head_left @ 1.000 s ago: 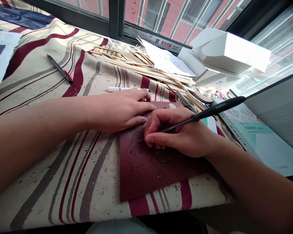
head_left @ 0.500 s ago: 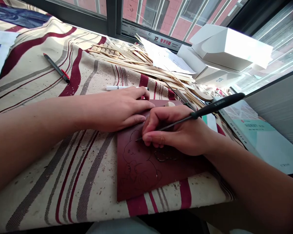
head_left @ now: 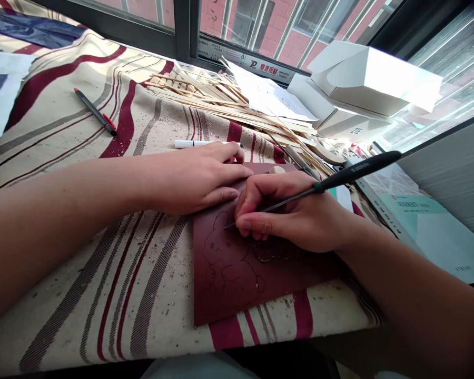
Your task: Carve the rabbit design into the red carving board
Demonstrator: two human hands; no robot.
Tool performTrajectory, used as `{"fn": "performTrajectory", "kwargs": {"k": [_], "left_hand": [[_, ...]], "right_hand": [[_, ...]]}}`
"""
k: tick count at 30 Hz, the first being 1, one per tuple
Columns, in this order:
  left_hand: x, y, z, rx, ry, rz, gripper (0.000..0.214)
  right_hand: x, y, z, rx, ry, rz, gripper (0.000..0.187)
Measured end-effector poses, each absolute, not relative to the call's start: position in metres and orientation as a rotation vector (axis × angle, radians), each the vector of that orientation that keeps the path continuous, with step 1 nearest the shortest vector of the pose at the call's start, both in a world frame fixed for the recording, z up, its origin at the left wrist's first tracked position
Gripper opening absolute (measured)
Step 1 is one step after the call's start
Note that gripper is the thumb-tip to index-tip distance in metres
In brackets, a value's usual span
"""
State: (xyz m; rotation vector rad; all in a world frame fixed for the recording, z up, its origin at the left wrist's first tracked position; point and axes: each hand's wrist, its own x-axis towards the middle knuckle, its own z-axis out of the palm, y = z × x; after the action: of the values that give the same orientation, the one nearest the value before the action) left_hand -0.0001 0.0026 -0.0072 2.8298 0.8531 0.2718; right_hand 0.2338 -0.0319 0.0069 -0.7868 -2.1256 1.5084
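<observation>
The right hand (head_left: 288,210) grips a black-handled scribing tool (head_left: 359,171) tightly, its tip on a maroon sheet (head_left: 225,284) bearing an animal outline (head_left: 225,252). The released left hand (head_left: 193,179) lies open on the sheet's upper edge.

The right hand (head_left: 288,210) holds a thin black tool (head_left: 357,169) like a pen, its tip on a dark red sheet (head_left: 237,295) with a line drawing of a bunny. The left hand (head_left: 193,179) lies flat on the sheet's top corner. A white pen (head_left: 193,143) and thin wood sticks (head_left: 237,108) lie past it on a striped cloth (head_left: 63,295).

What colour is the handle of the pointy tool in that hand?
The pointed tool's handle is black; it shows best in the head view.
</observation>
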Motion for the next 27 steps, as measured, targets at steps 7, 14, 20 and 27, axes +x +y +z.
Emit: {"fn": "performTrajectory", "kwargs": {"k": [7, 14, 20, 27], "left_hand": [[-0.0006, 0.0023, -0.008, 2.831, 0.825, 0.313, 0.049], [0.0007, 0.0014, -0.0051, 2.808, 0.859, 0.249, 0.052], [-0.0018, 0.002, -0.0064, 2.829, 0.826, 0.291, 0.051], [-0.0011, 0.0019, -0.0068, 2.811, 0.804, 0.308, 0.051]], "right_hand": [[0.2332, -0.0312, 0.0071, -0.783, -2.137, 1.507, 0.024], [0.2325, -0.0299, 0.0061, -0.768, -2.164, 1.463, 0.025], [0.2353, -0.0294, 0.0088, -0.774, -2.189, 1.425, 0.025], [0.2353, -0.0285, 0.0098, -0.772, -2.182, 1.482, 0.026]]}}
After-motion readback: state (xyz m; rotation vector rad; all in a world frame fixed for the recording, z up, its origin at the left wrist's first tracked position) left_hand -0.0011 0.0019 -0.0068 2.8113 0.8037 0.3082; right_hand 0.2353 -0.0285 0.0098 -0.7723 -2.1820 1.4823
